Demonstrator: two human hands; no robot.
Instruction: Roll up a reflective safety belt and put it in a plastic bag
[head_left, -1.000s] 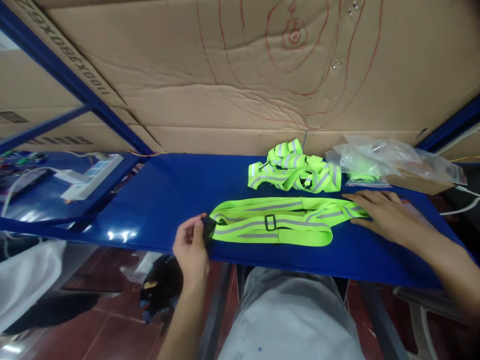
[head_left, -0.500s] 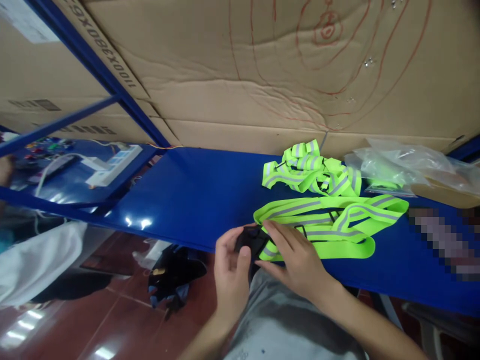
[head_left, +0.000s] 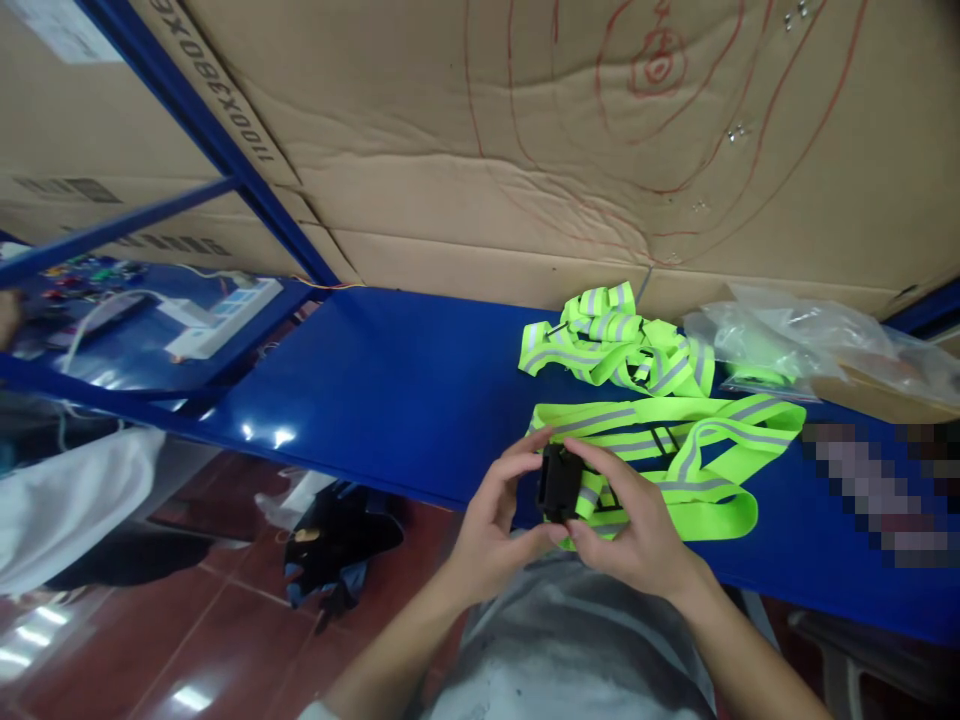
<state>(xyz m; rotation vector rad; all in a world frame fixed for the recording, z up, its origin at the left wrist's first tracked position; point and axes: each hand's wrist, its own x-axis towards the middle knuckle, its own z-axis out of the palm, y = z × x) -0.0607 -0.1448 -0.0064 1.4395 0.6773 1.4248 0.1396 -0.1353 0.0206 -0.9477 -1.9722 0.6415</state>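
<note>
Head view — both hands meet at the black plastic piece [head_left: 560, 483]: left hand [head_left: 489, 525] gripping its left side, right hand [head_left: 643, 528] its right, presumably to steady it. Lime strap [head_left: 684, 460] lies looped right of the piece — likely leaving slack — on the blue table [head_left: 405, 380]; bundled straps [head_left: 615, 345] sit beyond the piece.

Counted out, there are two hands of the wearer, one left hand [head_left: 496, 512] and one right hand [head_left: 634, 525], one black plastic piece [head_left: 559, 484] and one spread-out yellow-green strap set [head_left: 712, 521]. One heap of similar straps [head_left: 616, 330] is too tangled to count singly; there is one white power strip [head_left: 231, 318].
</note>
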